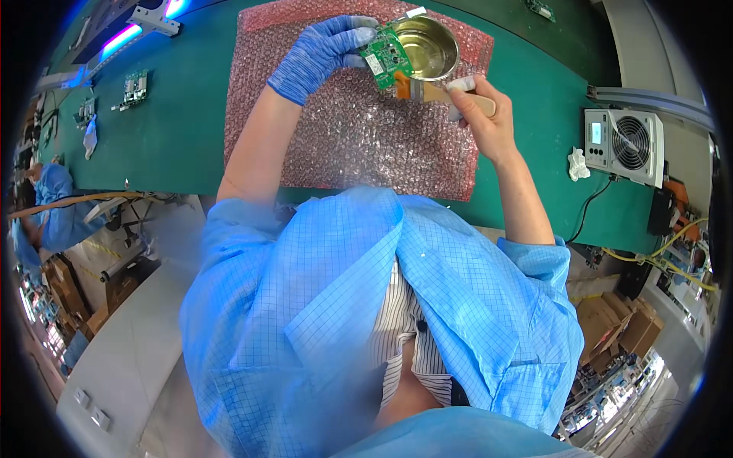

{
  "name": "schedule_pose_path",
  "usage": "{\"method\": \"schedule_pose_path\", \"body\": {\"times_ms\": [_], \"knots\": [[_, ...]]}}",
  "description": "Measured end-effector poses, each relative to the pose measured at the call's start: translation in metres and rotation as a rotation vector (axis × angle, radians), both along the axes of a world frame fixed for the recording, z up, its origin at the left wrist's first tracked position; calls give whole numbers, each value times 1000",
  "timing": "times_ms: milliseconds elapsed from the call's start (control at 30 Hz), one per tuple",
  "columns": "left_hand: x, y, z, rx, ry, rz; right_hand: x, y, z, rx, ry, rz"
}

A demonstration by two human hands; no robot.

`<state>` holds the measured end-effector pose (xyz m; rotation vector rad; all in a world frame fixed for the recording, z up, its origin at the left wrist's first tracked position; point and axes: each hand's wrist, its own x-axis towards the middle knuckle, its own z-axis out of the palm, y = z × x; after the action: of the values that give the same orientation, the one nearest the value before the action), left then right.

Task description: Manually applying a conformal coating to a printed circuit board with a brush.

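Note:
My left hand point(324, 55), in a blue knit glove with pale fingertips, grips a green circuit board point(388, 58) by its left edge. The board is tilted, over the left side of a round metal bowl point(447, 47) that holds a clear yellowish liquid. Bare apart from white coverings on some fingertips, my right hand point(489, 118) is closed round the wooden handle of a flat brush point(435, 93). The brush's orange-brown bristles are at the board's lower right corner; whether they touch it I cannot tell.
Pink bubble wrap point(343, 145) lies under the bowl on the green table mat point(179, 122). To the right stand a white fan unit point(624, 145) and a crumpled white tissue point(578, 164). More circuit boards point(134, 89) lie at the left, near a lit lamp point(122, 38). Another person's blue sleeve point(57, 187) shows at far left.

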<state>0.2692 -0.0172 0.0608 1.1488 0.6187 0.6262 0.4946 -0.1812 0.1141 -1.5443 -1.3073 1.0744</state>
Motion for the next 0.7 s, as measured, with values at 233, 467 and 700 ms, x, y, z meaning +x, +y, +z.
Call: {"method": "schedule_pose_path", "body": {"times_ms": [233, 467, 700], "knots": [[6, -3, 3, -1, -39, 36, -11, 29, 9, 311, 71, -183], [3, -7, 9, -70, -119, 154, -19, 12, -8, 263, 6, -209], [6, -9, 5, -59, -120, 243, -24, 7, -6, 304, -40, -313]]}}
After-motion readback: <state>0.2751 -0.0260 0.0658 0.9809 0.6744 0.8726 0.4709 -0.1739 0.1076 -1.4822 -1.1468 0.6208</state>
